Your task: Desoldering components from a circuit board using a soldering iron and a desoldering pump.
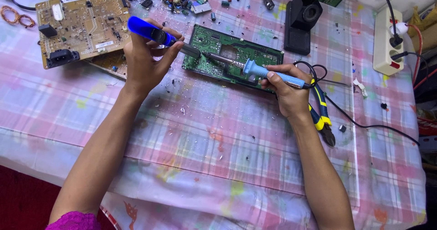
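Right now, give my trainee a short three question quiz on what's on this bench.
1. True or false: the left hand holds a blue desoldering pump.
2. Which tool does the right hand hold? A) pliers B) soldering iron C) tweezers
3. Fill in: both tool tips meet over the ___ circuit board.

Key:
1. True.
2. B, the light blue soldering iron; the yellow-handled pliers lie beside that hand on the checked tablecloth.
3. Green; the green circuit board, not the tan circuit board.

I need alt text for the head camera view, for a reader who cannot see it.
A person's right hand holds a light-blue-handled soldering iron to a green circuit board, while the left hand holds a dark blue desoldering pump beside it, over a plaid tablecloth.
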